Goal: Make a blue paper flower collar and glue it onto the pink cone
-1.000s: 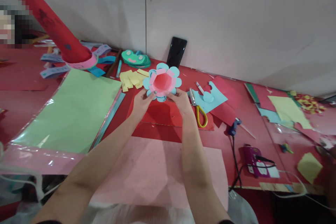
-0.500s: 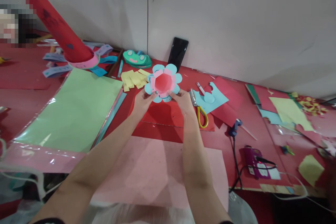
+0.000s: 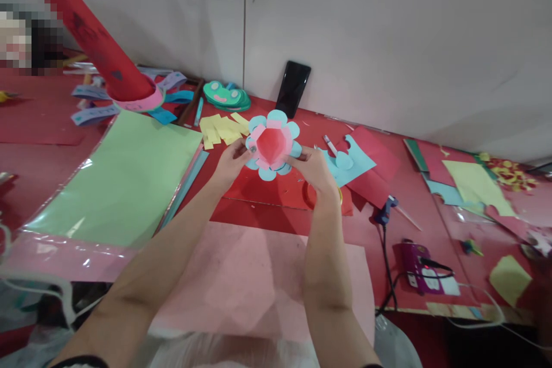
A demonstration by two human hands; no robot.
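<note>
A paper flower with light blue scalloped petals, a pink inner ring and a red hollow centre faces me above the red table. My left hand pinches its left rim. On the other side, my right hand grips the lower right petals between thumb and fingers. Red paper lies beneath the flower. The yellow-handled scissors are mostly hidden behind my right wrist. Yellow paper strips are just beyond my left hand.
A black phone leans on the wall. Green frog cutouts, a plastic-covered green sheet pack and a red paper tube are to the left. Blue scraps, a glue gun and a purple box sit right.
The flower has turned in my hands and shifted slightly right and down. My right hand has moved right along its edge, and its wrist now covers most of the scissors.
</note>
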